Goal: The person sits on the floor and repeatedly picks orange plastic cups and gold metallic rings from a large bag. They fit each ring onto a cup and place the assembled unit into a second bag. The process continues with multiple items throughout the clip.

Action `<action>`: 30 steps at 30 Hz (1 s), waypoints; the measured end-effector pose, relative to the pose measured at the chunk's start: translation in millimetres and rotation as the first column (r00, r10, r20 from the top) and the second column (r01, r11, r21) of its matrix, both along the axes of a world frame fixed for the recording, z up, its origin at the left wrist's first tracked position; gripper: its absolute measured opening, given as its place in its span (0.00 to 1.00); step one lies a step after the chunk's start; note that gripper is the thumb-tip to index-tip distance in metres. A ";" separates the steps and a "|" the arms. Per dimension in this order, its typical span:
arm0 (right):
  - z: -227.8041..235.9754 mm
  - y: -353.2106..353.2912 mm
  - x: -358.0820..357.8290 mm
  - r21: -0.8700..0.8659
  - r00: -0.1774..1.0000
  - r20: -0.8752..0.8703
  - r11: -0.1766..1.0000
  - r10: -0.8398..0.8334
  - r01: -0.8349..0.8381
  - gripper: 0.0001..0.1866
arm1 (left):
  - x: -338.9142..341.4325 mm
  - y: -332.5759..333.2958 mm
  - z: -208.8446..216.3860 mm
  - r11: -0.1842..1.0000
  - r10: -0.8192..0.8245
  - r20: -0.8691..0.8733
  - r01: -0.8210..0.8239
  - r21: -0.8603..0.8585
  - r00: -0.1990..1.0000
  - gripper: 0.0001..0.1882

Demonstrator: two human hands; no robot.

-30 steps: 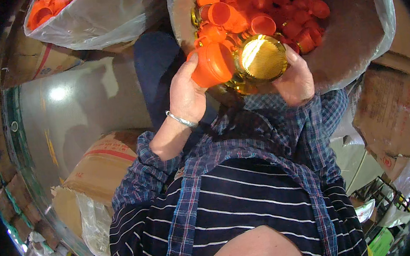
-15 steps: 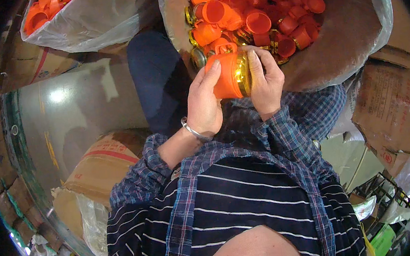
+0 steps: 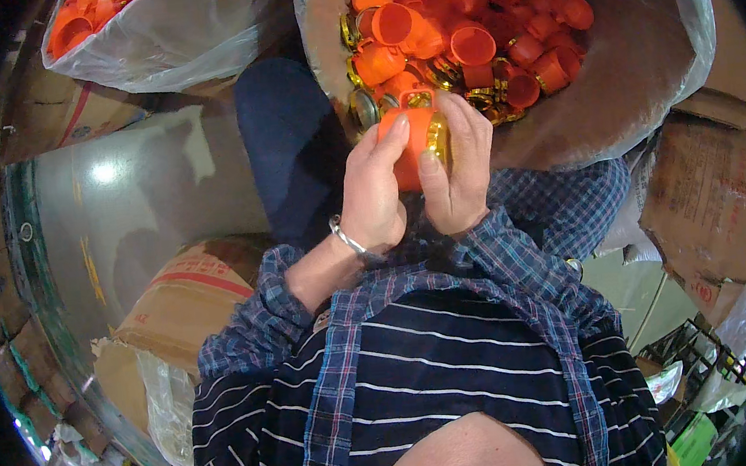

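An orange plastic mug [image 3: 406, 134] with a loop handle at its far side lies sideways between my hands. My left hand [image 3: 369, 184] is closed round its body, thumb on top. My right hand [image 3: 463, 172] wraps the mug's right end, over a shiny gold lid or band [image 3: 438, 138], with the fingers covering much of it. Just beyond my hands, a plastic-lined box [image 3: 639, 125] holds a heap of similar orange mugs [image 3: 472, 45] and gold lids [image 3: 502, 88].
Another plastic-lined box [image 3: 171, 55] with orange pieces stands at the far left. A cardboard carton [image 3: 179, 294] sits beside my left arm, and a cardboard box [image 3: 699, 204] to the right. My knee [image 3: 284, 134] is against the near box.
My right hand has shifted left and wrapped further over the gold end, its fingers now stretched along it. My left hand keeps its hold on the mug.
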State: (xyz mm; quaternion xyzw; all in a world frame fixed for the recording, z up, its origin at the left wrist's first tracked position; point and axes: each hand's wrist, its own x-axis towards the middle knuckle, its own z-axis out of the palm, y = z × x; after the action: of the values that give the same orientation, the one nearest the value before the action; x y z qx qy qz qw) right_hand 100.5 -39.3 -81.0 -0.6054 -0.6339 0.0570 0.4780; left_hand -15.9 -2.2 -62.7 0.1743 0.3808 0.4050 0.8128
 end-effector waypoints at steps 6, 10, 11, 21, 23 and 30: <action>-5.5 3.7 10.5 -0.166 0.991 -0.058 0.978 0.120 -0.128 0.24 | -4.1 13.9 -22.1 0.959 -0.095 0.024 0.098 -0.267 0.995 0.16; 6.4 14.1 35.3 -0.158 0.991 0.114 0.986 0.074 -0.055 0.16 | -11.5 26.1 -24.5 0.959 -0.271 0.048 0.274 -0.072 0.961 0.14; 8.8 16.8 42.4 -0.190 0.979 0.175 0.980 0.100 -0.066 0.15 | -12.6 28.0 -23.1 0.944 -0.321 0.091 0.326 -0.051 0.943 0.14; 8.7 21.4 47.6 -0.432 0.873 -0.476 0.893 -0.103 -0.130 0.23 | -8.5 8.3 12.8 0.605 -0.047 -0.752 0.618 0.502 0.657 0.44; 22.0 19.1 49.1 -0.347 0.898 -0.433 0.905 0.078 -0.246 0.22 | -10.3 11.6 17.0 0.599 -0.073 -0.691 0.586 0.546 0.719 0.40; 53.2 11.2 38.8 -0.312 0.880 -0.467 0.916 0.084 -0.253 0.23 | -19.0 14.6 28.8 0.526 -0.124 -0.623 0.584 0.618 0.772 0.35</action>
State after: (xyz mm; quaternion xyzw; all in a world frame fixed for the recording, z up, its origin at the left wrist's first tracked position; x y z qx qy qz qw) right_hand 139.4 -28.1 -27.8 -0.5954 -0.5373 0.3521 0.4825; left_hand -34.9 12.4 -33.9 0.6883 0.3161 0.2858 0.5870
